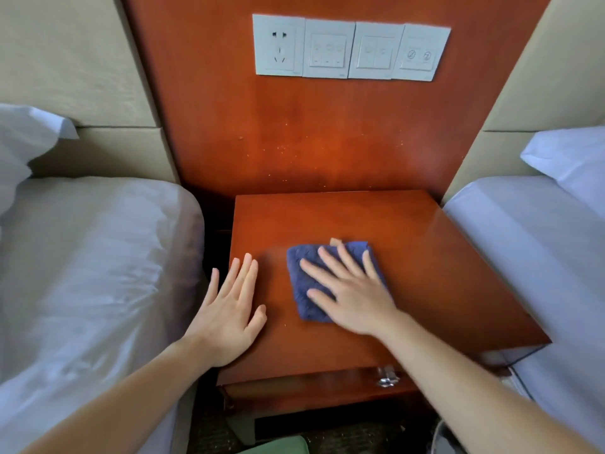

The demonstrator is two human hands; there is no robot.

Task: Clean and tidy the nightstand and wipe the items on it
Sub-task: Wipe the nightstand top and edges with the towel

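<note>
The reddish wooden nightstand (425, 257) stands between two beds, and nothing but a cloth lies on its top. A folded blue cloth (304, 276) sits near the middle of the top. My right hand (350, 290) presses flat on the cloth with its fingers spread and straight. My left hand (229, 316) rests flat on the bare wood at the front left corner, fingers straight, a short way left of the cloth. A small pale tag (336, 240) shows at the cloth's far edge.
A bed with white sheets (98, 273) adjoins the left side, another bed (540, 240) the right. A wooden back panel (294, 142) carries a socket and switch plates (350, 49). A metal drawer handle (388, 376) sits below the front edge.
</note>
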